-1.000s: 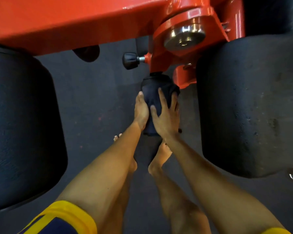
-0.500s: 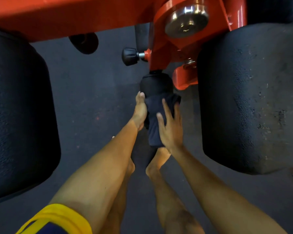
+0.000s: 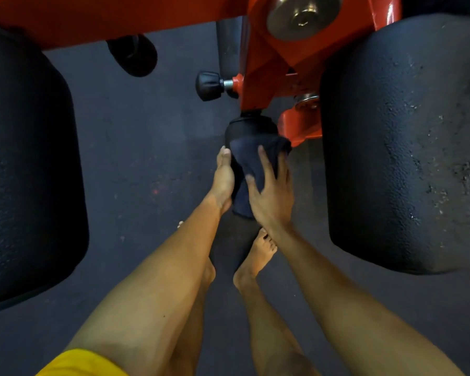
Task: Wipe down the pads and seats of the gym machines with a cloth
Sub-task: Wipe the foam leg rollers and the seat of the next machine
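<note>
A dark navy cloth (image 3: 251, 161) is wrapped around a small black roller pad (image 3: 248, 128) that hangs below the orange machine frame (image 3: 269, 74). My right hand (image 3: 272, 196) presses the cloth against the pad with fingers spread over it. Along the pad's left side lies my left hand (image 3: 224, 177), flat against the cloth's edge. The pad's top stays bare above the cloth. Two large black roller pads flank the scene, one at the left (image 3: 25, 169) and one at the right (image 3: 402, 142).
A black adjustment knob (image 3: 209, 86) sticks out left of the orange frame above my hands. A steel pivot cap (image 3: 303, 14) sits at the top. My bare feet (image 3: 258, 253) stand on the dark rubber floor (image 3: 136, 164) below the small pad.
The cloth and both hands slid down the small pad, baring its top, then rose a little. The view shifted so the frame sits higher in the picture.
</note>
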